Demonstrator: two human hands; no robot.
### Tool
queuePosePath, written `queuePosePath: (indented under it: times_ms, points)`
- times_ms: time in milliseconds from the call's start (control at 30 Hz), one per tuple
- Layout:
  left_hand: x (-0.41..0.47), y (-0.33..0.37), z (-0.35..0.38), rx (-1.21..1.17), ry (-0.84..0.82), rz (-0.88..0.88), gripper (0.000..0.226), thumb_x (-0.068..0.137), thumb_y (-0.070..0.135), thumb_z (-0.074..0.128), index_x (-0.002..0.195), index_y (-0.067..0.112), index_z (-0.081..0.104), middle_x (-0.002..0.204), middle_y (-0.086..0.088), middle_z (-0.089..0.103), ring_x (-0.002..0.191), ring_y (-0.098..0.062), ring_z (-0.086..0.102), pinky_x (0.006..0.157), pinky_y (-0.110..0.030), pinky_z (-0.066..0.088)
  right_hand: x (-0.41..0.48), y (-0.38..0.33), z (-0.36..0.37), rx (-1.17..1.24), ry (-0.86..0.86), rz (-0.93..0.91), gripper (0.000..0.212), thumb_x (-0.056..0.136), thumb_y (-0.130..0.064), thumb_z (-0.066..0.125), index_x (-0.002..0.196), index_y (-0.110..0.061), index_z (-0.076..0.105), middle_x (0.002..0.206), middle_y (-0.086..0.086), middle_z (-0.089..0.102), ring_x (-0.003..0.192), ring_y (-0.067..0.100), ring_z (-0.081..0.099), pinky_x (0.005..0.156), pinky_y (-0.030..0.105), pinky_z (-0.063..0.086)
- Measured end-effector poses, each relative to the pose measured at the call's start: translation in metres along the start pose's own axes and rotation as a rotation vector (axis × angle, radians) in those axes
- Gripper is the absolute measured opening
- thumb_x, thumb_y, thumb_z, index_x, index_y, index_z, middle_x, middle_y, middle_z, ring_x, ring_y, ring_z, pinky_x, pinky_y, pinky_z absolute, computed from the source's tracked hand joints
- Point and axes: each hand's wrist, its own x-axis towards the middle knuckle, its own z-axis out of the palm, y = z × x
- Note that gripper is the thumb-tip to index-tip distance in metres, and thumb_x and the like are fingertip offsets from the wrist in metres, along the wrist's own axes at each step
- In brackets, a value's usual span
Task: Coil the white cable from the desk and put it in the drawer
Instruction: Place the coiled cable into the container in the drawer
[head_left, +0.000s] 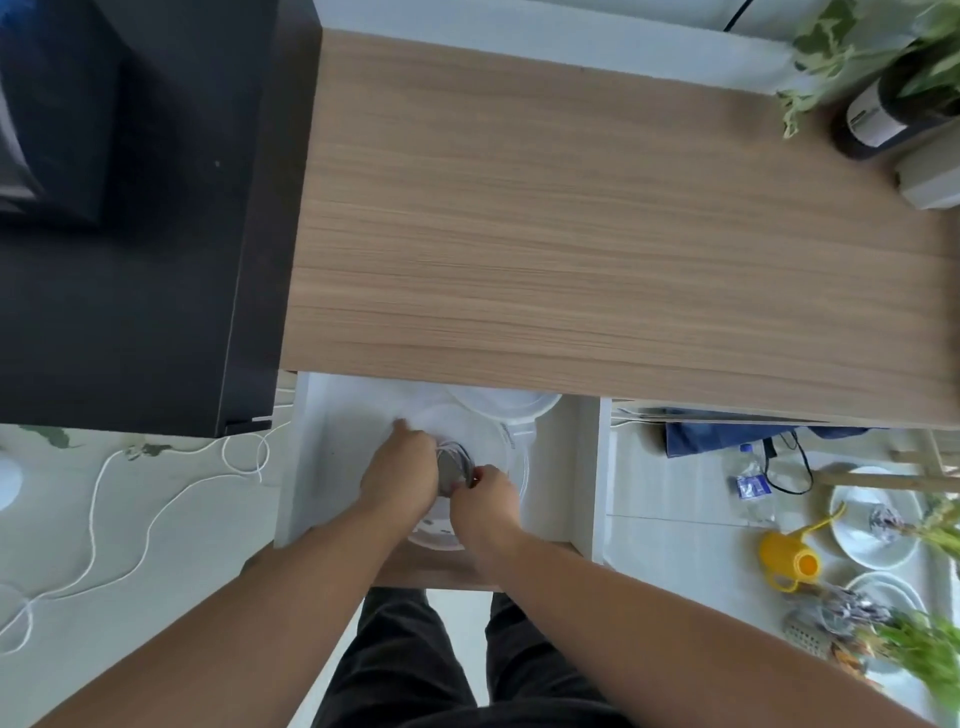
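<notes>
While both my hands are down in the open drawer, the coil sits pinched between them: left hand wraps it from the left side with fingers curled over the loops, right hand pinches its right edge with thumb and fingertips. Both grips closed on the coil, as far as I can see; the underside of the bundle is hidden by my left palm. Loops look grey-white and small, stacked roughly upright, with the ring's plane running near-to-far between my hands. It hangs just above, or touching, a clear plastic lid lying in the drawer; can't tell which. Key relation: the coil is already inside the drawer's footprint, well below the desk edge, so the move left is straight down and let go, not sideways. Neither hand is nearer, both are on it. I'd judge the left carries the weight and the right only keeps the loops from springing open. Risk: releasing the right first lets the turns unwind. Another white cord trails on the floor to the left, well apart from this.
</notes>
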Motion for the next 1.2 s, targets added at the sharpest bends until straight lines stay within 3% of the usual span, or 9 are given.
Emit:
queuePosePath:
  times_ms: [100,200,267,433,567,667,800,967,1200]
  points:
    - [0.000,0.006,-0.002,0.030,0.053,-0.006,0.025,0.085,0.000,0.053,0.070,0.010,0.068,0.078,-0.005,0.056,0.074,-0.028,0.060,0.064,-0.031,0.042,0.007,-0.002,-0.002,0.004,0.021,-0.017,0.020,0.097,-0.012,0.048,0.106,-0.003,0.063,0.088,0.005,0.062,0.067,0.017,0.053,0.055,0.025,0.040]
    - [0.002,0.008,-0.005,0.047,0.102,-0.026,0.017,0.090,-0.002,0.047,0.093,0.007,0.061,0.089,-0.010,0.067,0.075,-0.027,0.058,0.062,-0.035,0.043,0.005,-0.005,-0.002,-0.013,0.047,-0.061,0.021,0.094,-0.007,0.047,0.110,-0.005,0.060,0.107,0.011,0.065,0.083,0.024,0.060,0.066,0.031,0.046]
    - [0.001,0.007,-0.004,0.090,0.100,-0.017,0.015,0.093,-0.001,0.044,0.093,0.010,0.054,0.094,-0.011,0.067,0.075,-0.027,0.054,0.063,-0.035,0.042,0.002,-0.004,-0.002,-0.016,0.046,-0.108,0.024,0.094,-0.008,0.047,0.115,-0.006,0.058,0.117,0.012,0.059,0.089,0.024,0.059,0.073,0.031,0.046]
    - [-0.004,0.004,-0.001,0.099,0.038,-0.030,0.020,0.093,0.004,0.049,0.099,0.009,0.068,0.089,-0.006,0.063,0.081,-0.028,0.059,0.072,-0.034,0.048,-0.006,-0.002,-0.012,-0.085,-0.033,-0.219,0.031,0.100,-0.011,0.048,0.131,-0.008,0.047,0.132,0.010,0.045,0.085,0.012,0.047,0.081,0.023,0.036]
    - [-0.016,0.005,-0.003,0.195,0.016,0.004,0.036,0.090,-0.007,0.048,0.124,0.001,0.059,0.102,-0.015,0.072,0.094,-0.032,0.071,0.069,-0.033,0.048,-0.015,-0.004,-0.029,-0.153,-0.030,-0.212,0.028,0.099,-0.014,0.051,0.125,-0.007,0.057,0.122,0.012,0.062,0.092,0.026,0.061,0.075,0.032,0.049]
    - [-0.029,0.000,-0.010,0.129,0.102,0.082,0.043,0.095,0.000,0.046,0.138,0.002,0.045,0.103,-0.014,0.070,0.091,-0.029,0.069,0.065,-0.031,0.043,-0.025,-0.001,-0.056,-0.024,0.083,-0.209,0.022,0.096,-0.017,0.052,0.100,-0.011,0.072,0.094,0.007,0.074,0.084,0.029,0.071,0.063,0.033,0.053]
    - [-0.056,-0.022,-0.027,-0.074,0.174,0.203,0.027,0.102,0.015,0.044,0.126,0.010,0.057,0.114,-0.006,0.065,0.099,-0.024,0.066,0.082,-0.038,0.054,-0.013,0.004,-0.093,0.258,0.323,-0.101,0.016,0.095,-0.025,0.053,0.091,-0.015,0.064,0.085,0.002,0.069,0.082,0.027,0.066,0.068,0.035,0.050]
    - [-0.067,-0.050,-0.040,-0.106,0.264,0.150,0.031,0.102,0.020,0.051,0.131,0.016,0.057,0.128,-0.004,0.059,0.114,-0.024,0.062,0.094,-0.038,0.054,0.028,-0.021,-0.104,0.748,0.098,-0.103,0.016,0.100,-0.017,0.052,0.088,-0.021,0.062,0.081,-0.003,0.058,0.082,0.019,0.049,0.078,0.031,0.043]
    - [-0.065,-0.050,-0.033,-0.361,0.115,-0.121,0.042,0.106,0.032,0.043,0.142,0.012,0.042,0.135,-0.014,0.054,0.113,-0.029,0.059,0.093,-0.037,0.045,0.038,-0.023,-0.084,1.017,-0.041,-0.079,0.022,0.098,0.003,0.051,0.098,-0.014,0.064,0.076,0.002,0.062,0.063,0.016,0.049,0.068,0.028,0.044]
